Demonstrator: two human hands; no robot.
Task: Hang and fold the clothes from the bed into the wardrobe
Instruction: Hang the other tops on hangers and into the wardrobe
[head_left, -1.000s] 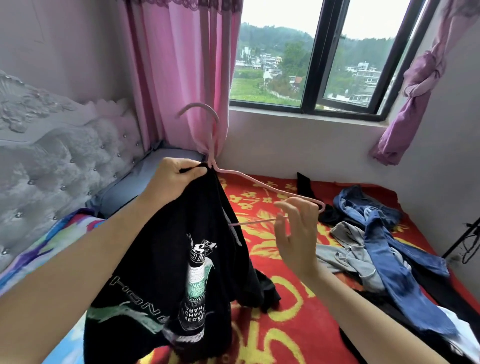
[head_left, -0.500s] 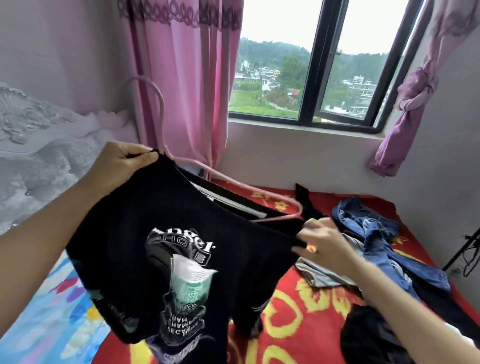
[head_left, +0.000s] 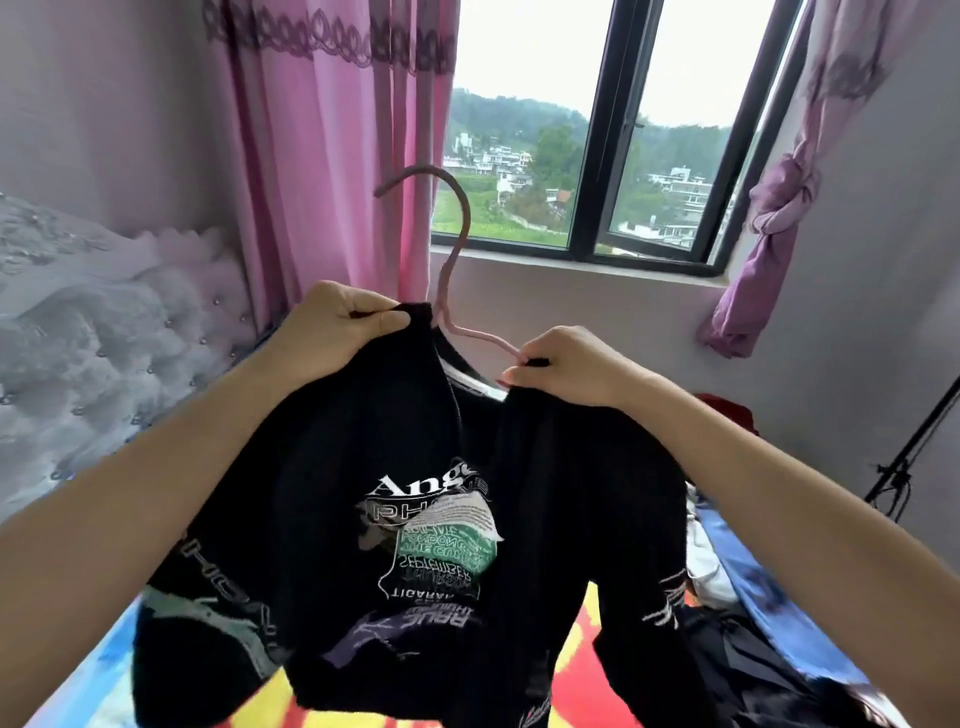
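Forearms, bare, come in from both lower corners and meet in front of me above the bed (head_left: 571, 691). My left hand (head_left: 337, 332) is raised a little higher than the other, its knuckles up, with thumb and curled fingers pinching a fold of the shirt (head_left: 363, 441) at the collar, right beside the hanger (head_left: 465, 215) neck. My right hand (head_left: 566, 369) sits lower and to the right, fingers curled down, gripping the other side of the collar together with the hanger's sloping arm. The hanger is pink; its hook stands up between my hands, leaning slightly, against the curtain (head_left: 322, 156) and window (head_left: 592, 156). Only the hook and a short stretch of one arm show; the rest is inside the cloth. The shirt is black and hangs from my two grips in loose folds, held in the air over the bed, its collar open between my hands with a pale strip inside. White lettering starting "Ang" and a green, white and grey print cover the front, with pale marks on the sleeves. A clothes pile (head_left: 753, 571) lies on the bed at right.
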